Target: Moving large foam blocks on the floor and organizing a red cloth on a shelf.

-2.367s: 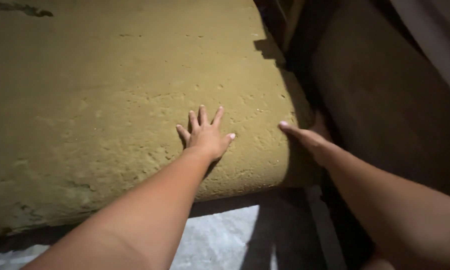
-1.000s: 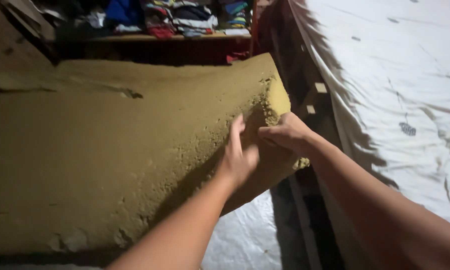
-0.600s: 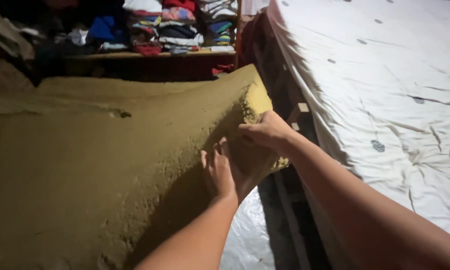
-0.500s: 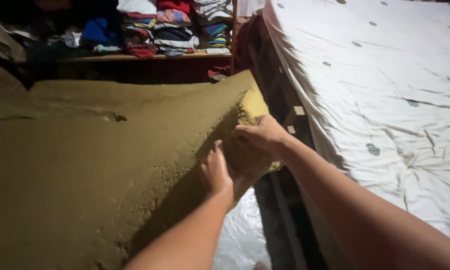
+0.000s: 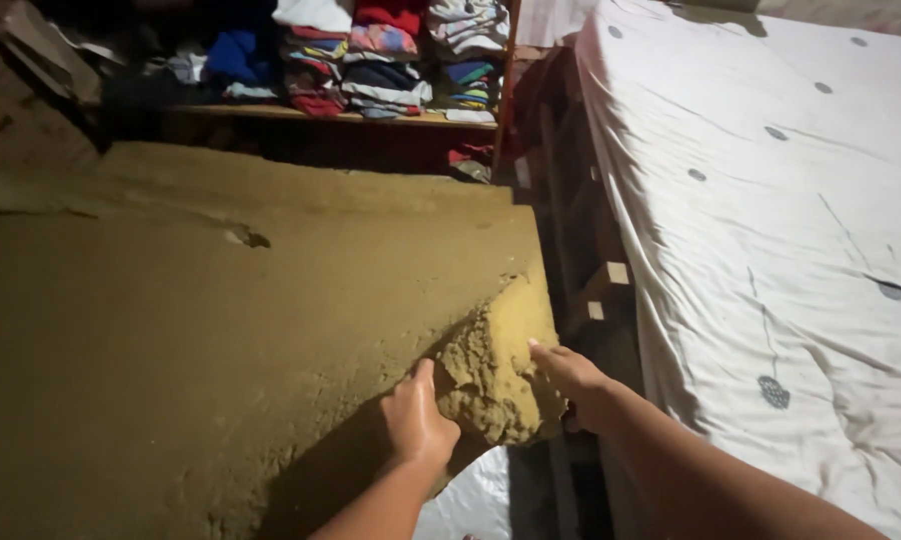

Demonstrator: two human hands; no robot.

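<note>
A large, worn yellow-brown foam mattress (image 5: 200, 340) fills the left of the view, its crumbling near right corner (image 5: 495, 375) lifted off the floor. My left hand (image 5: 417, 420) presses against the underside edge of that corner, fingers curled on the foam. My right hand (image 5: 570, 375) holds the same corner from the right side, thumb on its torn face. Both forearms reach in from the bottom.
A bed with a white dotted sheet (image 5: 770, 220) stands at the right, its dark wooden frame (image 5: 580, 250) close to the foam. A shelf of folded clothes (image 5: 370, 60) runs along the back. White sheeting (image 5: 480, 500) lies on the floor below.
The foam corner has dropped lower and flatter than half a second ago. Both hands have come down with it, and the view has shifted to the left.
</note>
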